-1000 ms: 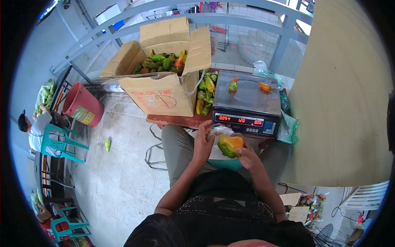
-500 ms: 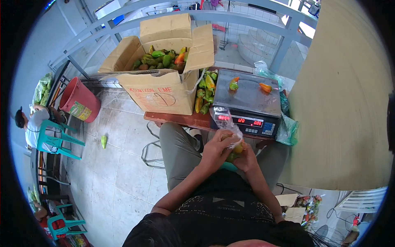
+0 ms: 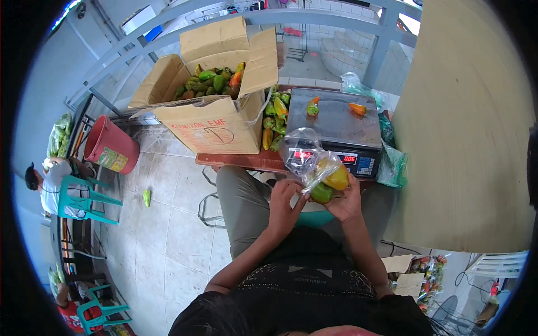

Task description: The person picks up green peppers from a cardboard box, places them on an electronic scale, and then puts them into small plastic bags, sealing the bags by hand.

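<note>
Head view: both hands, left (image 3: 284, 203) and right (image 3: 346, 201), grip a clear bag (image 3: 310, 159) of peppers (image 3: 330, 183).

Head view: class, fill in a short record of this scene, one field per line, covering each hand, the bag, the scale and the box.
left hand: grips the clear plastic bag
right hand: cups the bag's underside
bag contents: yellow and green peppers
scale: two small peppers lie on its platform
cardboard box: open, filled with peppers
bucket: red, on the floor at left
</note>
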Demonstrator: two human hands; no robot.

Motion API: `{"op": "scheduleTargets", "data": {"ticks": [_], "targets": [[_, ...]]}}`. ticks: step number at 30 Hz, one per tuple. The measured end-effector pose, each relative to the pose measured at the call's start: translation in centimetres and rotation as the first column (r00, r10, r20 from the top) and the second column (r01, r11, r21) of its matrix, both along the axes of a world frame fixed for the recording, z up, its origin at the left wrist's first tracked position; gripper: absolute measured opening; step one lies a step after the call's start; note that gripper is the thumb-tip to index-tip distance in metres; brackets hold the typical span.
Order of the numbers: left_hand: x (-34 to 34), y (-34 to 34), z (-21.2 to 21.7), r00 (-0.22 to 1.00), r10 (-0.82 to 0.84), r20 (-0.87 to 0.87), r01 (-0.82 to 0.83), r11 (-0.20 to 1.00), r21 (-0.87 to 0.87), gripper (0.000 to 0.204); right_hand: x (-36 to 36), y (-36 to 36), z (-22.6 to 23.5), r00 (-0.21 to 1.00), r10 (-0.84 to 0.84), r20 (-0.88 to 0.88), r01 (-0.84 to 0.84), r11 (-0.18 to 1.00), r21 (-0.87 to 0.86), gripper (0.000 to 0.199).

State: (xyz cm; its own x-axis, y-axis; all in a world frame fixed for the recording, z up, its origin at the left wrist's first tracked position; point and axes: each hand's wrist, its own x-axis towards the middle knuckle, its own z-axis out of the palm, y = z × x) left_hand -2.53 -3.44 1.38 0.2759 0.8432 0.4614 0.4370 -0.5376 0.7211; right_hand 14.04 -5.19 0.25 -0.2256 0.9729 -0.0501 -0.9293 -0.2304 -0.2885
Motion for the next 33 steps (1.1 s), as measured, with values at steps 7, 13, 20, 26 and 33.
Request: {"op": "scheduleTargets", "data": {"ticks": [7, 13, 20, 26, 33], "targets": [[-0.3, -0.3, -0.9, 0.994, -0.089, 0.070, 0.103, 0.967, -0.231, 0.012, -0.9, 0.1, -0.1, 0.981, -0.117, -0.152, 0.087, 0.978, -0.190, 0.055], [0.5, -0.4, -0.1, 0.991, -0.056, -0.124, 0.061, 0.997, 0.037, 0.013, -1.8, 0.4, -0.5, 0.982, -0.181, -0.061, 0.168, 0.970, -0.175, 0.051], [2.6, 0.5, 1.4, 0.959, 0.026, 0.281, 0.065, 0.948, -0.310, 0.012, -2.2, -0.4, -2.5, 0.965, -0.138, 0.225, 0.154, 0.986, -0.055, 0.050], [2.9, 2.5, 2.4, 0.991, 0.065, 0.120, -0.044, 0.985, -0.167, 0.008, -2.1, -0.1, -2.5, 0.888, -0.134, 0.440, 0.123, 0.991, 0.054, 0.049], [3.6, 2.9, 3.4, 0.995, 0.097, 0.018, -0.091, 0.977, -0.195, 0.009, -1.8, -0.1, -3.1, 0.845, -0.086, 0.528, 0.081, 0.996, 0.032, 0.054]]}}
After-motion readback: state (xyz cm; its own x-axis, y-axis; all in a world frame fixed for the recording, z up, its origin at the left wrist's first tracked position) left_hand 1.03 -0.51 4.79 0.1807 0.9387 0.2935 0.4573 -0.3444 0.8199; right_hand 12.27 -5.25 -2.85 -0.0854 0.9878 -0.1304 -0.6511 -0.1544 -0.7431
